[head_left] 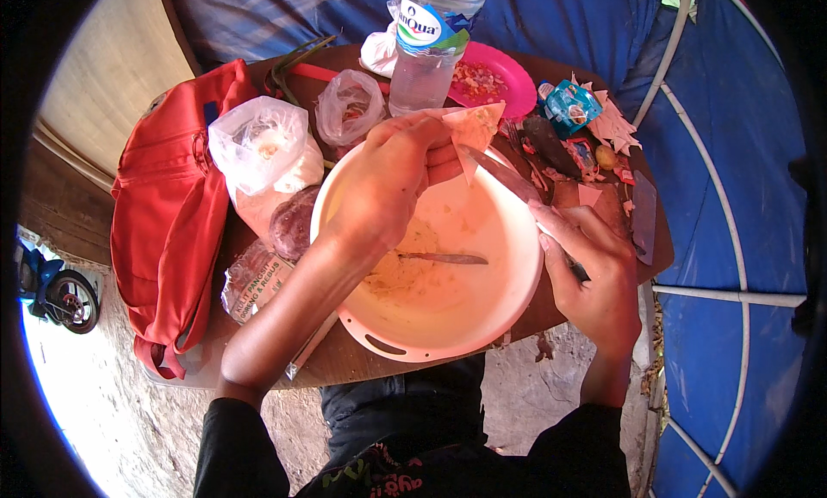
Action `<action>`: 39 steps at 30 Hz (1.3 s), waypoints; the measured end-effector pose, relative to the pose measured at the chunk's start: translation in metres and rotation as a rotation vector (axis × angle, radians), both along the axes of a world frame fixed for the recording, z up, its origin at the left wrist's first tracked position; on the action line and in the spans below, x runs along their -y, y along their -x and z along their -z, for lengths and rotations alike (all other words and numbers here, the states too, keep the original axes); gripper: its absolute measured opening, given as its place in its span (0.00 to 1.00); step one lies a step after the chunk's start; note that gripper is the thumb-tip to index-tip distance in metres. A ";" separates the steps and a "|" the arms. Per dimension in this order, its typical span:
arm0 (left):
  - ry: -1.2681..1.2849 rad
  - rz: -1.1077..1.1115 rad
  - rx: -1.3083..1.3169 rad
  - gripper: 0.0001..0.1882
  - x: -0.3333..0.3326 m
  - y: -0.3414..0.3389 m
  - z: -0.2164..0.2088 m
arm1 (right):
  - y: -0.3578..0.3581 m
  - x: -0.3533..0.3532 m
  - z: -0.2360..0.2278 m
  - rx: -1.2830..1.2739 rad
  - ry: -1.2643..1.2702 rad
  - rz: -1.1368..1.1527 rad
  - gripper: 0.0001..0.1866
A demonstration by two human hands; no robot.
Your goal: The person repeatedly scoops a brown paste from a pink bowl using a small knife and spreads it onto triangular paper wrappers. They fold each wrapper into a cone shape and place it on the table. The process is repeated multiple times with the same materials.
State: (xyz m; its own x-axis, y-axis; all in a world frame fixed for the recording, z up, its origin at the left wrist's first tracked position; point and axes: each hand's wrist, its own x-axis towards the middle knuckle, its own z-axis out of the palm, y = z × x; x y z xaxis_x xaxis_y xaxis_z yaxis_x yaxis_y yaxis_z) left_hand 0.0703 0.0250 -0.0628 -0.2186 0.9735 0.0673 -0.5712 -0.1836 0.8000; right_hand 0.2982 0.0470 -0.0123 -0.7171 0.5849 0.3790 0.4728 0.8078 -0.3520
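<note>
**Cutting a pale piece over the bowl**

Head view: The person sits at a small round wooden table (362, 364). The left hand (392, 175) is closed around a pale, flat, pointed piece of food (475, 126) and holds it up over the far side of a big pale bowl (508, 321). The right hand (594, 278) is wrapped tight around the handle of a knife (508, 177). The blade points up and left, and its tip sits right under the pale piece, touching it or very close.

Inside the bowl there is a small heap of pale shreds (401, 274) and a thin utensil (444, 258) lying flat. So some cutting looks done. A big part of the piece is not cut yet, so more seems to be left.

Around the bowl are a red bag (168, 214), two clear plastic bags (258, 145), a water bottle (426, 59), a pink plate (508, 76) with bits on it, and small wrappers (573, 106). Blue tent cloth (741, 196) is on the right.
</note>
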 end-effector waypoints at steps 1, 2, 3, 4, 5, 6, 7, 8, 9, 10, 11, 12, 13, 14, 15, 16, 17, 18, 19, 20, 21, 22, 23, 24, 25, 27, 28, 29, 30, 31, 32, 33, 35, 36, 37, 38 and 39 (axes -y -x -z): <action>-0.040 0.011 0.022 0.14 0.000 0.000 0.001 | 0.000 0.000 0.000 0.002 -0.006 0.001 0.18; -0.004 0.000 0.052 0.13 0.000 0.001 0.002 | 0.000 0.000 0.000 0.004 -0.011 0.002 0.18; -0.003 -0.003 0.083 0.13 0.000 0.002 0.003 | -0.001 0.000 0.001 0.009 -0.017 0.007 0.18; -0.002 -0.005 0.114 0.12 0.000 0.003 0.004 | -0.001 0.000 0.001 0.000 -0.031 0.000 0.19; 0.021 0.008 0.143 0.11 0.000 0.006 0.005 | -0.001 0.000 0.002 -0.005 -0.043 -0.002 0.19; 0.047 0.023 0.172 0.10 -0.001 0.009 0.005 | -0.002 0.000 0.003 -0.001 -0.057 0.002 0.19; 0.072 0.038 0.201 0.10 -0.002 0.012 0.006 | -0.002 0.000 0.005 -0.010 -0.063 -0.004 0.19; 0.075 0.041 0.226 0.09 -0.002 0.013 0.007 | -0.002 -0.001 0.006 -0.010 -0.073 -0.006 0.20; 0.077 0.044 0.251 0.09 -0.003 0.014 0.008 | -0.003 -0.001 0.007 -0.004 -0.088 -0.005 0.20; 0.048 0.066 0.301 0.09 -0.003 0.015 0.009 | -0.003 -0.002 0.009 -0.023 -0.103 -0.016 0.21; 0.085 0.049 0.301 0.09 -0.003 0.016 0.011 | -0.002 -0.002 0.012 -0.036 -0.123 -0.023 0.21; 0.090 0.050 0.323 0.09 -0.005 0.017 0.012 | -0.003 -0.003 0.014 -0.037 -0.142 -0.024 0.22; 0.082 0.060 0.358 0.08 -0.006 0.018 0.014 | -0.003 -0.003 0.016 -0.040 -0.157 -0.022 0.22; 0.105 0.065 0.374 0.08 -0.007 0.019 0.016 | -0.004 -0.003 0.017 -0.032 -0.169 -0.014 0.23; 0.115 0.078 0.402 0.09 -0.008 0.021 0.017 | -0.005 -0.003 0.019 -0.024 -0.182 -0.005 0.23; 0.113 0.104 0.440 0.09 -0.008 0.023 0.019 | -0.005 -0.002 0.022 -0.031 -0.211 -0.004 0.23; 0.107 0.167 0.494 0.09 -0.008 0.026 0.020 | -0.005 -0.002 0.025 -0.038 -0.240 -0.002 0.23; 0.091 0.243 0.557 0.09 -0.007 0.030 0.021 | -0.005 -0.002 0.028 -0.036 -0.268 0.004 0.23; 0.074 0.318 0.620 0.09 -0.007 0.032 0.023 | -0.004 -0.002 0.031 -0.066 -0.267 -0.003 0.23; 0.076 0.352 0.657 0.09 -0.007 0.033 0.023 | -0.003 -0.003 0.034 -0.087 -0.266 -0.006 0.24; 0.077 0.386 0.695 0.09 -0.007 0.034 0.024 | -0.003 -0.004 0.037 -0.105 -0.264 -0.005 0.24; 0.081 0.402 0.724 0.09 -0.007 0.034 0.024 | -0.003 -0.004 0.038 -0.121 -0.215 -0.012 0.24; 0.111 0.356 0.718 0.10 -0.008 0.034 0.024 | -0.004 -0.004 0.039 -0.135 -0.165 -0.016 0.24; 0.142 0.293 0.704 0.10 -0.009 0.032 0.023 | -0.005 -0.004 0.040 -0.148 -0.116 -0.021 0.24; 0.168 0.240 0.705 0.10 -0.010 0.030 0.022 | -0.006 -0.004 0.041 -0.182 -0.058 -0.031 0.23; 0.111 0.177 0.612 0.11 -0.009 0.030 0.019 | -0.007 -0.003 0.041 -0.244 0.059 -0.052 0.22; 0.082 0.151 0.573 0.12 -0.008 0.029 0.018 | -0.007 -0.003 0.042 -0.254 0.057 -0.050 0.22; 0.068 0.131 0.538 0.12 -0.008 0.028 0.016 | -0.007 -0.002 0.042 -0.265 0.056 -0.046 0.21; 0.055 0.113 0.503 0.13 -0.008 0.025 0.015 | -0.006 -0.002 0.043 -0.275 0.057 -0.031 0.21; 0.042 0.095 0.468 0.13 -0.008 0.022 0.013 | -0.004 -0.003 0.043 -0.302 0.056 -0.035 0.20; 0.043 0.103 0.450 0.14 -0.006 0.019 0.012 | -0.002 -0.003 0.044 -0.329 0.057 -0.032 0.20; 0.044 0.109 0.432 0.14 -0.004 0.017 0.010 | 0.000 -0.004 0.045 -0.357 0.058 -0.030 0.20; 0.068 0.098 0.335 0.15 -0.001 0.013 0.006 | 0.002 -0.006 0.042 -0.338 0.043 -0.035 0.19; 0.092 0.080 0.259 0.16 -0.001 0.011 0.005 | 0.003 -0.008 0.041 -0.335 0.028 -0.043 0.19; 0.072 0.074 0.192 0.16 0.000 0.009 0.003 | 0.004 -0.009 0.039 -0.334 0.012 -0.032 0.19; 0.069 0.075 0.140 0.17 0.001 0.008 0.000 | 0.004 -0.011 0.036 -0.340 -0.011 -0.024 0.19; 0.022 0.090 0.098 0.18 0.002 0.007 -0.002 | 0.004 -0.012 0.034 -0.345 -0.033 -0.016 0.19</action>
